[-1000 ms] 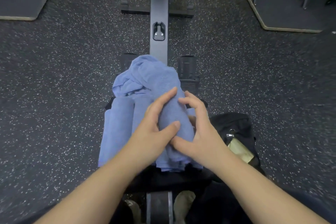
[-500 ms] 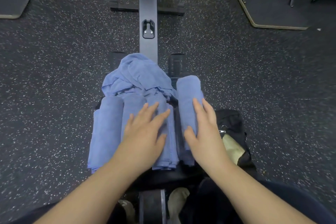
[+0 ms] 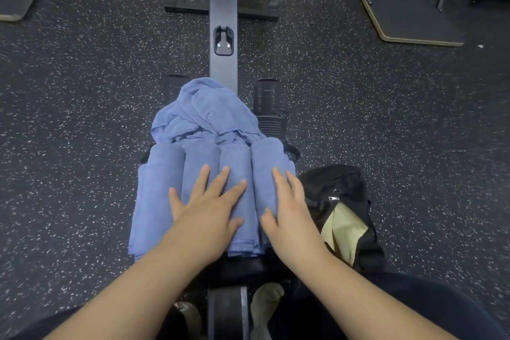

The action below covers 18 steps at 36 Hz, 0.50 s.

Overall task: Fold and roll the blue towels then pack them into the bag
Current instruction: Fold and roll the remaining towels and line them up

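Head view: 4 rolled blue towels [image 3: 209, 174] side by side on seat, loose pile [image 3: 204, 110] behind. Left hand [image 3: 207, 210], right hand [image 3: 289, 212] flat on rolls, grip wide, nothing held. Bag [image 3: 339, 201] just beside, right. Risk: rightmost roll slipping off edge, unrolling once pressure lifts.

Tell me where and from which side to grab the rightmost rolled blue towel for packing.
Grip the rightmost rolled blue towel around its middle, coming from above. It lies as a long cylinder pointing away from the person, pressed against the neighbouring roll, so the right hand resting flat on it could probably curl over its free right side, nearest the open black bag.
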Each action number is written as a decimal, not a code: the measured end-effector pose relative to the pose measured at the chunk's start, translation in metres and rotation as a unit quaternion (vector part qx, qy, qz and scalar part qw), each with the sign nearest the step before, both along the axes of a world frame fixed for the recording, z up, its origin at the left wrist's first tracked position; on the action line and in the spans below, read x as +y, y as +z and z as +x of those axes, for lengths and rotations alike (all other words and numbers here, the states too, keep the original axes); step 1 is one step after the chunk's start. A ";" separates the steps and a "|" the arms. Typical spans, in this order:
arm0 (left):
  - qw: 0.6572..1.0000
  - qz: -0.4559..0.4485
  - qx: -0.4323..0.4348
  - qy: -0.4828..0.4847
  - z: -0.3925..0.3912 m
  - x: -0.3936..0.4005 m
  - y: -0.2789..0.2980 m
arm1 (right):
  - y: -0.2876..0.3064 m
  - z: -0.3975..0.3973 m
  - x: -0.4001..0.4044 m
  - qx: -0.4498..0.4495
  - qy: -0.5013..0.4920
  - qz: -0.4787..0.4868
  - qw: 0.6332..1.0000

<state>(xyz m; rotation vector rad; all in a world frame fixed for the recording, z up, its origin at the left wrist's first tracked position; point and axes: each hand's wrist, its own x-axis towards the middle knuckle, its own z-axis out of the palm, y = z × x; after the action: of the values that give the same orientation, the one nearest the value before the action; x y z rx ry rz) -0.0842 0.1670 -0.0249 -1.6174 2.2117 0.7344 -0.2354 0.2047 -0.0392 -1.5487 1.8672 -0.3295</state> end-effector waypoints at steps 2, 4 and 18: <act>1.000 0.004 0.002 0.001 0.000 0.000 0.000 | -0.004 0.002 0.000 0.011 0.015 0.023 1.000; 1.000 0.002 0.003 -0.001 0.000 0.000 -0.001 | -0.009 0.004 -0.002 0.030 0.029 0.033 0.999; 0.999 -0.011 0.042 0.009 0.006 -0.002 0.001 | -0.018 -0.001 -0.013 0.038 0.053 0.011 0.998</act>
<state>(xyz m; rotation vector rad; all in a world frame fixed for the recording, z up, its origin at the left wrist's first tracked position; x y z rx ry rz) -0.0787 0.1653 -0.0241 -1.6477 2.2738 0.7987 -0.2360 0.1920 -0.0577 -1.6583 1.8313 -0.2044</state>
